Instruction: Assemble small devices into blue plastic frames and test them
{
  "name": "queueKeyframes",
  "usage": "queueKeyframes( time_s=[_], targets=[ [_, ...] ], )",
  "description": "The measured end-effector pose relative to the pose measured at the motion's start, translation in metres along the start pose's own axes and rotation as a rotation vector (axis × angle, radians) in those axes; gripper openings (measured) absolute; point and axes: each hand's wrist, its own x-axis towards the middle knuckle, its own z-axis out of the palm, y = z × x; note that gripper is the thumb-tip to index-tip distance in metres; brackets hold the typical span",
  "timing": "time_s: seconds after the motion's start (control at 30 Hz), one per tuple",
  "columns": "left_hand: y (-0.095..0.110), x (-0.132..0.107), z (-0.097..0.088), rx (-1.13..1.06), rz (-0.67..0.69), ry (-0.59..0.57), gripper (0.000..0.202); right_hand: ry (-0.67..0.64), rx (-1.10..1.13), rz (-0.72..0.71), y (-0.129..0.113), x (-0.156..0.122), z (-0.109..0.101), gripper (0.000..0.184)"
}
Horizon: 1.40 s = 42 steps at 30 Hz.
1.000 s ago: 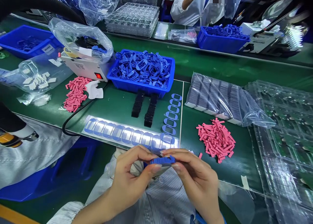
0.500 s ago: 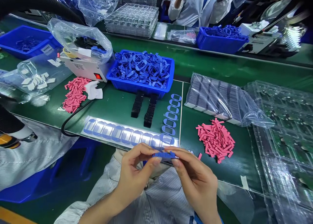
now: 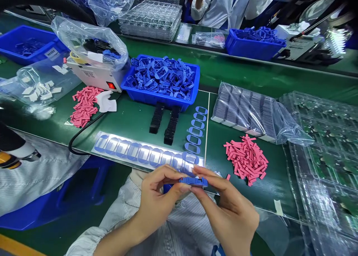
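You face a green table (image 3: 134, 116), three blue bins (image 3: 140, 94), your left hand (image 3: 160, 196) and right hand (image 3: 233, 207), two black stacks (image 3: 172, 127) and, smallest, a single blue part (image 3: 193, 181), which both hands clamp, one at each end, by the table's near edge.

Held pc (image 3: 193, 182) before sheet (image 3: 144, 152), bin (image 3: 151, 97) behind, strips (image 3: 246, 159) L & R.
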Motion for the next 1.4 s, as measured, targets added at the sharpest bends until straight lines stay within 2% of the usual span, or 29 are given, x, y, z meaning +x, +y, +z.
queueKeyframes(
  time_s=[0.17, 0.23, 0.37, 0.43, 0.53, 0.63, 0.7, 0.73, 0.8, 0.9, 1.0, 1.1, 1.17, 1.23, 1.3, 1.4],
  targets=[
    [0.004, 0.006, -0.011, 0.089, -0.011, -0.139, 0.019, -0.148, 0.073, 0.045, -0.002, 0.015, -0.014, 0.019],
    [0.004, 0.007, -0.013, 0.158, 0.044, -0.148, 0.024, -0.189, 0.074, 0.019, -0.001, 0.019, -0.018, 0.019],
    [0.006, 0.009, -0.018, 0.258, 0.214, -0.204, 0.026, -0.324, 0.063, -0.139, 0.003, 0.019, -0.023, 0.022],
    [0.009, 0.011, -0.02, 0.244, 0.243, -0.269, 0.029, -0.302, 0.044, -0.232, 0.006, 0.016, -0.025, 0.025],
    [0.015, 0.016, -0.02, 0.176, 0.159, -0.364, 0.026, -0.207, -0.002, -0.384, 0.011, 0.013, -0.029, 0.032],
    [0.02, 0.019, -0.018, 0.054, -0.08, -0.426, 0.018, -0.217, -0.088, -0.534, 0.015, 0.013, -0.033, 0.041],
    [0.021, 0.018, -0.016, 0.01, -0.198, -0.398, 0.013, -0.228, -0.119, -0.557, 0.018, 0.012, -0.033, 0.048],
    [0.022, 0.017, -0.016, 0.024, -0.202, -0.362, 0.01, -0.214, -0.109, -0.521, 0.019, 0.011, -0.032, 0.049],
    [0.022, 0.014, -0.016, 0.116, -0.082, -0.29, 0.018, -0.151, -0.01, -0.356, 0.019, 0.009, -0.027, 0.046],
    [0.02, 0.01, -0.016, 0.343, 0.229, -0.246, 0.048, -0.059, 0.205, -0.013, 0.012, 0.004, -0.016, 0.042],
    [0.017, 0.007, -0.013, 0.518, 0.498, -0.248, 0.074, 0.019, 0.285, 0.234, 0.001, 0.002, -0.008, 0.022],
    [0.01, 0.004, -0.008, 0.547, 0.597, -0.219, 0.085, 0.095, 0.331, 0.391, -0.008, 0.003, -0.007, 0.018],
    [0.004, 0.002, -0.004, 0.475, 0.525, -0.184, 0.09, 0.109, 0.366, 0.439, -0.009, 0.005, -0.009, 0.019],
    [-0.002, 0.001, -0.001, 0.318, 0.342, -0.151, 0.089, 0.097, 0.377, 0.46, -0.007, 0.007, -0.014, 0.02],
    [-0.006, 0.001, 0.001, 0.118, 0.053, -0.182, 0.078, 0.056, 0.342, 0.438, -0.004, 0.01, -0.021, 0.019],
    [-0.007, 0.004, 0.003, -0.116, -0.444, -0.363, 0.057, -0.077, 0.239, 0.308, -0.002, 0.016, -0.034, 0.016]
  ],
)
